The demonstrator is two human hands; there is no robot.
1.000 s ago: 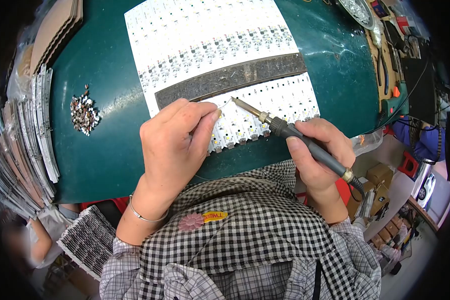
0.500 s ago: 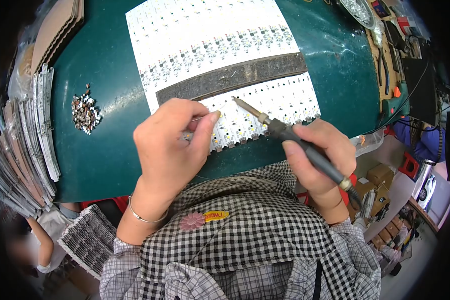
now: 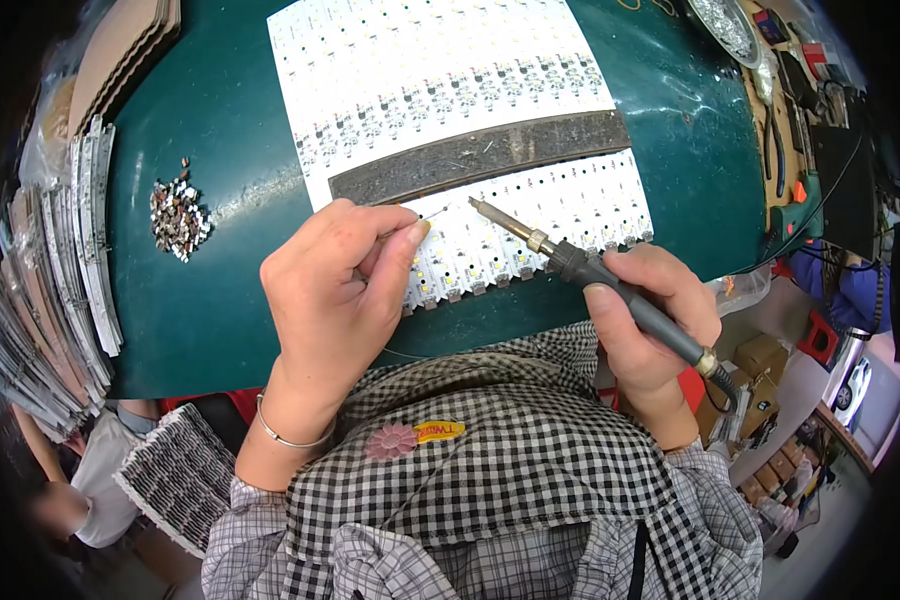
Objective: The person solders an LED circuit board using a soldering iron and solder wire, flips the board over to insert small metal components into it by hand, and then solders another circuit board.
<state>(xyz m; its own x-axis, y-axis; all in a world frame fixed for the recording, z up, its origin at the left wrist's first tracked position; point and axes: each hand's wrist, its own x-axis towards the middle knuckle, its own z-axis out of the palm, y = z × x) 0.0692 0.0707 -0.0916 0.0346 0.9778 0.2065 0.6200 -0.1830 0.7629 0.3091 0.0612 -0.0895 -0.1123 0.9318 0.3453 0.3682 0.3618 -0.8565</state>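
Note:
A white sheet of circuit boards [image 3: 360, 90] with rows of small parts lies on the green table. Across it rests a dark flat bar [image 3: 480, 150]. My left hand [image 3: 340, 280] is over the sheet's near left corner, thumb and forefinger pinched on a thin solder wire [image 3: 438, 211] that points right. My right hand [image 3: 660, 310] grips a soldering iron [image 3: 610, 285] by its dark handle. The iron's tip is above the boards just below the bar, a short way right of the wire's end. Whether the tip touches a board I cannot tell.
On the green table [image 3: 230, 330] a pile of small metallic pieces [image 3: 180, 215] lies left of the sheet. Stacked board strips [image 3: 90, 240] line the left edge, with cardboard [image 3: 125, 55] behind. Tools, including pliers [image 3: 773, 150], and a metal bowl [image 3: 725, 30] stand at right. Another person sits lower left.
The view has shifted slightly, so the sheet and bar appear a little further right. Both hands keep their holds, and the wire and iron tip stay close together over the boards.

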